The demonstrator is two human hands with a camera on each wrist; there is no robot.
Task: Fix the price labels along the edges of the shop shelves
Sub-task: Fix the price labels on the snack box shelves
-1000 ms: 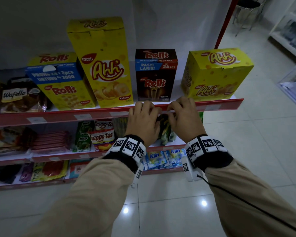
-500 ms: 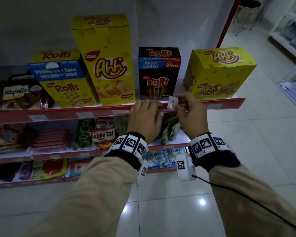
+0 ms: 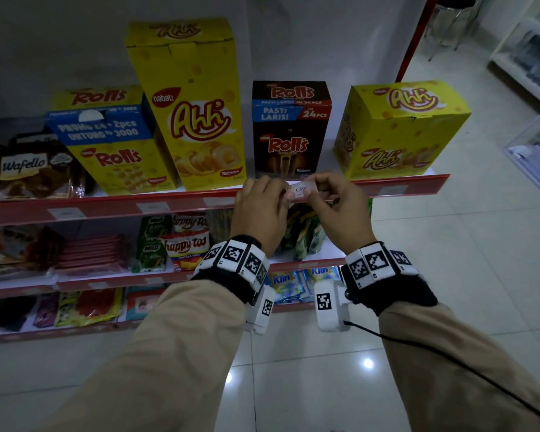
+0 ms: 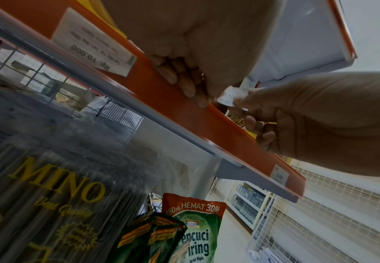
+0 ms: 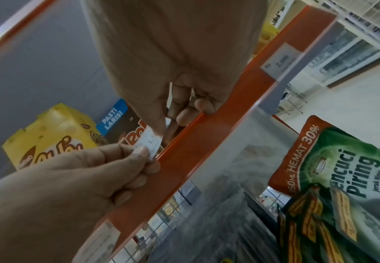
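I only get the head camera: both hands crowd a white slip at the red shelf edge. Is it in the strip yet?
Observer: Not yet. Right wrist view: the price label is out of the red strip, lower corner at its top lip.
Operator: Who holds it?
Observer: Left hand pinches the near end, right hand the far end.
Operator: Neighbouring labels look blurry.
Observer: Left wrist view: the next label reads Rp. 10.000.
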